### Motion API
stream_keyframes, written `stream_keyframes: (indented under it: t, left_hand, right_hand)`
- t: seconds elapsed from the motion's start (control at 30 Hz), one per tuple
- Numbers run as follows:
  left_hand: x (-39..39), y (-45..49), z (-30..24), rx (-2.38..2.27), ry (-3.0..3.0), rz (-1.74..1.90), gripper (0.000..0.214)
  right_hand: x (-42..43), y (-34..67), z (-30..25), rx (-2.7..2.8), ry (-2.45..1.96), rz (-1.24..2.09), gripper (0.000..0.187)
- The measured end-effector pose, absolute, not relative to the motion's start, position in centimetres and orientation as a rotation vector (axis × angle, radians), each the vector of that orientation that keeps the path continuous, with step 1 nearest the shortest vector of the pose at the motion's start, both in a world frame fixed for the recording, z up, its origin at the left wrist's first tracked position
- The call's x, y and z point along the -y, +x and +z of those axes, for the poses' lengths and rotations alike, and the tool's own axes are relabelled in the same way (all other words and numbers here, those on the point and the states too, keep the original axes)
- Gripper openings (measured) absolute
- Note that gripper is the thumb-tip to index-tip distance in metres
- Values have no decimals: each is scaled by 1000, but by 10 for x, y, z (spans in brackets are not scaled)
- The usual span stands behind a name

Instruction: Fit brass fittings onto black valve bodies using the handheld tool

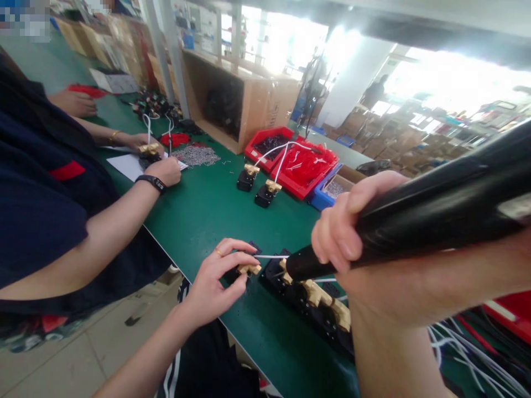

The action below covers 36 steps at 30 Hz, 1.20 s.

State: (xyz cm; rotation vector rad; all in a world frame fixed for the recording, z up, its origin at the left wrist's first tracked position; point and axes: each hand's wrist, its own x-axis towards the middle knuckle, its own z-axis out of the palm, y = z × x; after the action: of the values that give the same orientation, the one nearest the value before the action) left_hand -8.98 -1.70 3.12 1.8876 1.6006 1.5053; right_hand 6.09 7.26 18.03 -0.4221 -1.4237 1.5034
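Note:
My right hand (342, 226) is wrapped round a thick black electric screwdriver (435, 193), which slants down to the left. Its nose reaches the brass fitting at the near end of a long black fixture (296, 307). More brass fittings (318, 294) with white cables sit in a row along that fixture. Just left of it, my left hand (218, 276) has thumb and fingers closed round a small brass valve (249, 269) on a black body, with a white cable running off to the right. The screwdriver's tip is partly hidden.
Two brass valves with black bodies (269, 190) stand farther back on the green table (207, 204). Behind them are red bins (286, 185), a blue bin (317, 199) and a cardboard box (265, 105). At left a co-worker's hands (166, 171) handle another valve. White cables (464, 354) lie at right.

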Motion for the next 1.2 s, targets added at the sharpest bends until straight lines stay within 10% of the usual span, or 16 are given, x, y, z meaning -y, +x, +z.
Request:
stream_keyframes:
  t: [1.2]
  left_hand:
    - [22, -90, 13, -1742, 1866, 1736, 22]
  right_hand:
    - [-79, 30, 140, 1361, -264, 1575, 58]
